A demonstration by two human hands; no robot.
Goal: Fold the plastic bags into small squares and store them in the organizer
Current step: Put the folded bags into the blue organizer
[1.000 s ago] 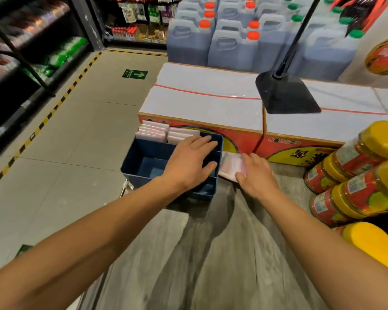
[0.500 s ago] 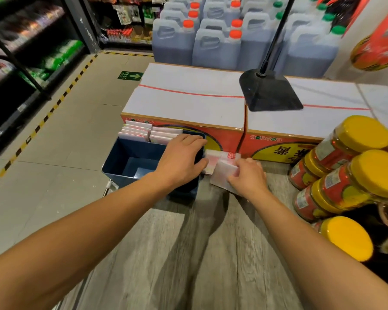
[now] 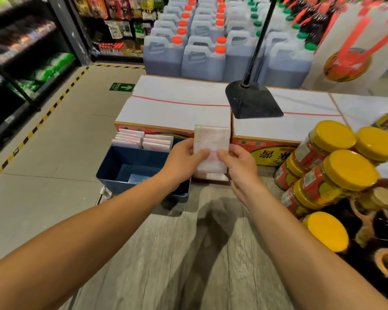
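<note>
Slick plastic is my worry: both hands [image 3: 212, 163] pinch the folded bag [image 3: 211, 142] upright just beside the blue organizer [image 3: 130, 163], and I reckon it could spring open or slip onto the bench [image 3: 188, 253].

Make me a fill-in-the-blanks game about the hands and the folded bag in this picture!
1. The folded plastic bag is held up by ______ hands, the left hand and the right hand.
2. The organizer beside the left hand is dark ______.
3. The jars stacked on the right have ______ lids.
4. Folded bags already stored stand in the organizer's ______ compartments.

Missing words: both; blue; yellow; far
</note>
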